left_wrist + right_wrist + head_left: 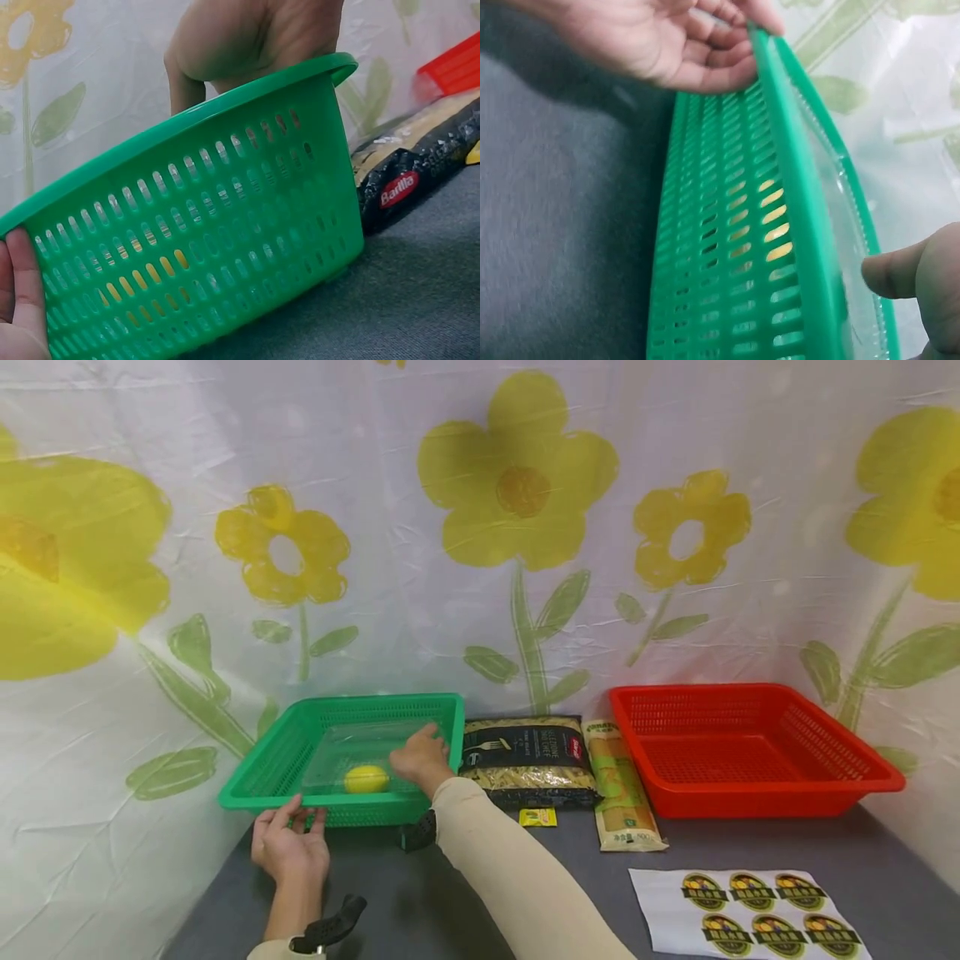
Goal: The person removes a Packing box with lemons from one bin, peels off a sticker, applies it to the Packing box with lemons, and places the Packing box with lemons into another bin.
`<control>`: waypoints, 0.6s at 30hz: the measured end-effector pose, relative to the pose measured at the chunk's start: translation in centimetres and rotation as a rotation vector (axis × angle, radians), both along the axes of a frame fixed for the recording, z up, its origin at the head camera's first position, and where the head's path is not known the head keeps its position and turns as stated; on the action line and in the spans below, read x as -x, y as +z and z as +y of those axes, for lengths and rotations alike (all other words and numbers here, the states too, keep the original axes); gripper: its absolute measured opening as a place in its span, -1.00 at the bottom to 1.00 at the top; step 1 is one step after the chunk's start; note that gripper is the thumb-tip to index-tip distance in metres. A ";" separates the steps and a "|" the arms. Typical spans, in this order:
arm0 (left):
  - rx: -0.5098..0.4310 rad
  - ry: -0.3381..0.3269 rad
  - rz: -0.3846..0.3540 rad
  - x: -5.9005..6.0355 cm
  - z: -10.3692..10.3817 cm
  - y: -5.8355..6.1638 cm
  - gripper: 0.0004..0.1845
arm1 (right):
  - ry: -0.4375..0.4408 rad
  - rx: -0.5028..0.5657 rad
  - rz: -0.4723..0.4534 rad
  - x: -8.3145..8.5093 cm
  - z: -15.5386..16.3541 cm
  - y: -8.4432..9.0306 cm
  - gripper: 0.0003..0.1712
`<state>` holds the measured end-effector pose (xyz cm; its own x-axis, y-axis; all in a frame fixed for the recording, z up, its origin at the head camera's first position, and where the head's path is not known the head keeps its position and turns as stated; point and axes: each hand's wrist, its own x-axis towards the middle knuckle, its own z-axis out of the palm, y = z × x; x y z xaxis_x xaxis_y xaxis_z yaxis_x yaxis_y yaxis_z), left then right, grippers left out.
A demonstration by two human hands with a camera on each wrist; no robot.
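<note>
My left hand (291, 852) grips the front rim of a green plastic basket (255, 792) near its left end. In the right wrist view, that thumb lies over the rim and the fingers curl outside the wall. My right hand (422, 758) reaches over the basket's right part. Its thumb (892, 271) points inward above a clear plastic container (337, 743); its other fingers are partly hidden, and whether they hold anything cannot be told. A yellow lemon (366, 779) lies near the basket's front wall; whether it is inside the clear container is unclear.
Right of the basket lie a black-banded pasta bag (525, 760), a small yellow packet (537, 817) and a long noodle packet (621, 789). A red basket (757, 802) stands farther right. A sticker sheet (675, 931) is at the front right. A flowered curtain (390, 610) hangs behind.
</note>
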<state>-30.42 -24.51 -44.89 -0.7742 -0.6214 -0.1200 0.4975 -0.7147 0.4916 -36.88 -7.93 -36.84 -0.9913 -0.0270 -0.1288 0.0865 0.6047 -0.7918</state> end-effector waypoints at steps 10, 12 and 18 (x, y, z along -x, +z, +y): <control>0.010 0.022 -0.032 0.2 0.1 0.0 -0.63 | 0.001 -0.131 0.001 0.4 -0.6 -0.1 -0.08; 0.005 0.022 -0.033 0.3 0.1 0.0 -0.62 | -0.017 -0.116 0.005 0.5 -0.7 -0.3 -0.10; 0.000 0.035 -0.020 0.3 0.2 0.0 -0.61 | -0.047 0.038 -0.008 0.9 -0.3 -0.6 -0.12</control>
<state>-30.77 -24.33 -44.85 -0.7492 -0.6484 -0.1354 0.5126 -0.6970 0.5014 -37.80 -8.25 -37.41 -0.9905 0.0149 -0.1368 0.1209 0.5691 -0.8134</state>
